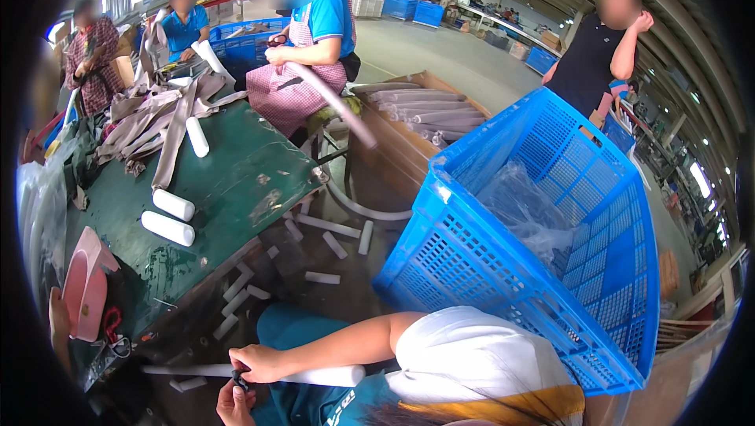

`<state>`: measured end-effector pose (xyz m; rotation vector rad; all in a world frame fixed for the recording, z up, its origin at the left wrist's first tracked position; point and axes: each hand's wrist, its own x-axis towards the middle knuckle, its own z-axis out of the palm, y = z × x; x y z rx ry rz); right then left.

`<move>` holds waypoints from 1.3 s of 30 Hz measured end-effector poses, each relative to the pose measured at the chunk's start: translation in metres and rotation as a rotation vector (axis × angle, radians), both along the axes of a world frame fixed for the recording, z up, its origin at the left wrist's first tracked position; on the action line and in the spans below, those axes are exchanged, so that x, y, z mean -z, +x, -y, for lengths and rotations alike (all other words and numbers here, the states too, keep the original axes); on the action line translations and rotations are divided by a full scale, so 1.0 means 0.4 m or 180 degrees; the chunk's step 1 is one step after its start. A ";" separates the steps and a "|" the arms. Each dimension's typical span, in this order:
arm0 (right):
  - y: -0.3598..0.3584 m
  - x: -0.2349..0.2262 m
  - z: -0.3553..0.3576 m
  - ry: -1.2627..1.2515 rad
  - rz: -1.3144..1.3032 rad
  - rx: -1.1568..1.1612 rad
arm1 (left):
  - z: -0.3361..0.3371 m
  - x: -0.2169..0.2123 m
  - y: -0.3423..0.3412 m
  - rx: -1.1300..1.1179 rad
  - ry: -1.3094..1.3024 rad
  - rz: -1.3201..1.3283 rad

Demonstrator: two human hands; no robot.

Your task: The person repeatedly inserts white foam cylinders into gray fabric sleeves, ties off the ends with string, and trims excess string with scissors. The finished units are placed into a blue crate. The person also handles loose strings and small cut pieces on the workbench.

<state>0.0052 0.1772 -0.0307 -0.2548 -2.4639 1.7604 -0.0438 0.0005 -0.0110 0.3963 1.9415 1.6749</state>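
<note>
My right hand (259,364) reaches in from the right, below a white sleeve, its fingers closed at a small black object (240,381). Just below it, my left hand (234,405) has its fingers bent against the same object, whose kind I cannot make out. A long white foam tube (326,376) runs beneath my right forearm, across my teal clothing; its thinner, greyish end sticks out left past my hands. Whether either hand also grips the tube is hidden.
A green table (228,166) bears white foam rolls (167,228), grey-brown fabric strips (169,119) and a pink holder (88,284). Cut tube pieces (322,277) litter the floor. A big blue crate (503,261) stands right, a carton of tubes (425,111) behind. Several co-workers (314,40) are nearby.
</note>
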 end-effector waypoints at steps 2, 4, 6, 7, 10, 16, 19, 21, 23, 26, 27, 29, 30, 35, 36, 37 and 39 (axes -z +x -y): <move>-0.001 0.003 0.002 0.0035 -0.0076 -0.0055 | -0.005 -0.018 0.010 -0.0052 0.0069 0.0133; 0.003 -0.005 0.005 -0.0039 -0.0046 -0.0132 | -0.003 -0.014 0.013 -0.0066 0.0108 0.0119; 0.006 -0.022 0.008 -0.0183 0.0017 -0.0249 | 0.003 0.015 0.010 -0.0045 0.0115 -0.0040; 0.006 -0.024 0.009 -0.0258 0.0053 -0.0297 | -0.008 -0.008 0.021 -0.0100 0.0196 0.0071; 0.002 -0.009 0.009 -0.0202 -0.0144 -0.0426 | -0.011 -0.013 0.023 -0.0169 0.0100 0.0030; -0.004 -0.010 0.016 -0.0624 0.0042 -0.0493 | 0.021 0.022 0.000 -0.0033 0.0262 -0.0284; -0.002 -0.013 0.021 -0.1322 0.0414 -0.0489 | 0.030 0.025 -0.001 -0.0040 0.0191 -0.0278; -0.011 0.026 0.020 -0.1763 0.0613 -0.0491 | 0.027 0.018 0.006 -0.0210 0.0033 -0.0547; -0.005 -0.014 0.020 -0.1586 0.0737 -0.0451 | 0.042 0.063 -0.005 -0.0532 -0.0090 -0.0537; 0.002 -0.020 0.027 -0.0792 0.0350 -0.0614 | 0.054 0.124 -0.008 -0.0512 0.0228 -0.0295; 0.007 -0.023 0.028 -0.0397 0.0112 -0.0687 | 0.055 0.133 0.003 -0.0557 0.0118 -0.0349; 0.014 -0.019 0.032 0.0190 -0.0325 -0.0627 | 0.037 0.128 0.026 -0.0706 -0.0089 -0.0310; 0.016 -0.014 0.038 0.0398 -0.0527 -0.0510 | 0.030 0.140 0.028 -0.0804 -0.0258 -0.0284; 0.012 -0.028 0.063 0.0655 -0.0915 -0.0529 | -0.028 0.065 0.073 -0.1251 0.0555 0.0499; 0.015 -0.031 0.065 0.0631 -0.0910 -0.0569 | -0.033 0.052 0.078 -0.1497 0.0615 0.0524; 0.024 -0.022 0.062 0.0602 -0.0899 -0.0543 | -0.033 0.065 0.074 -0.1472 0.0600 0.0249; 0.032 -0.013 0.073 0.0742 -0.0860 -0.0383 | -0.017 0.106 0.062 -0.1472 0.0583 -0.0317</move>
